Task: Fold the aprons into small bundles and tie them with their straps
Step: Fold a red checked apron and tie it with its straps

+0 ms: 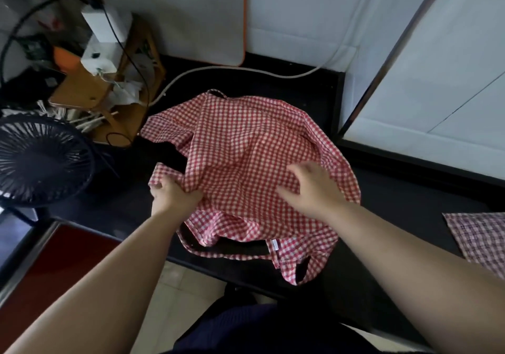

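Note:
A red-and-white checked apron [246, 146] lies rumpled and spread on the black counter [382, 217]. Its straps [300, 269] loop over the counter's front edge. My left hand [175, 193] grips a bunch of the cloth at the apron's left side. My right hand [314, 187] hovers on the cloth right of the middle, fingers spread and slightly bent, holding nothing. A second checked apron [481, 239], darker in tone, lies at the counter's right edge, only partly in view.
A black fan [41, 159] stands at the left. Behind it is a wooden rack [109, 91] with white boxes and cables. A white cable [246, 70] runs along the back. A white board with an orange edge [207, 17] leans on the wall.

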### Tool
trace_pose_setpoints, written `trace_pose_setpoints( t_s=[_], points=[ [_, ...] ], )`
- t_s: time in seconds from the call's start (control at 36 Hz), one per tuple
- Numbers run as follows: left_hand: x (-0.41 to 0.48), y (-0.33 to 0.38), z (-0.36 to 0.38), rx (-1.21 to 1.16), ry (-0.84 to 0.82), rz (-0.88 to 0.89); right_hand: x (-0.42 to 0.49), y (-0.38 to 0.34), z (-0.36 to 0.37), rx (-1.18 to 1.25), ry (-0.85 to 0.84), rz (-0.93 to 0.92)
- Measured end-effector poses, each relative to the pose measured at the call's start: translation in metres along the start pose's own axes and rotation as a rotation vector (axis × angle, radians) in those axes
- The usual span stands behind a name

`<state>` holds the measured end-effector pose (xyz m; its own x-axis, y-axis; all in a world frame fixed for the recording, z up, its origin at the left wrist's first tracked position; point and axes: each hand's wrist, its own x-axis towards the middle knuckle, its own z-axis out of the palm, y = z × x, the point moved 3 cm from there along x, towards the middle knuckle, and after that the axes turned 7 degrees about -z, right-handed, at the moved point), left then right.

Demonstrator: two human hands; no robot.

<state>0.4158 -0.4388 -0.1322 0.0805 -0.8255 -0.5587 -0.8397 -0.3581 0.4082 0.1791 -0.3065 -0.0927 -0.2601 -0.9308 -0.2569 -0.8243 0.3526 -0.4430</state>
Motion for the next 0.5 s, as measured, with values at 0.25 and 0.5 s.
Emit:
trace_pose_setpoints(
  t_s=[0.25, 0.5],
  points=[
    [0.008, -0.03, -0.007, 0.309, -0.316, 0.042, -0.009, 0.021, 0.039, -0.337, -0.662, 0.21],
    [0.008, -0.002, -0.022, 0.184, -0.439, 0.064, 0.009, -0.002, 0.03, -0.112, -0.46, 0.127]
  ],
)
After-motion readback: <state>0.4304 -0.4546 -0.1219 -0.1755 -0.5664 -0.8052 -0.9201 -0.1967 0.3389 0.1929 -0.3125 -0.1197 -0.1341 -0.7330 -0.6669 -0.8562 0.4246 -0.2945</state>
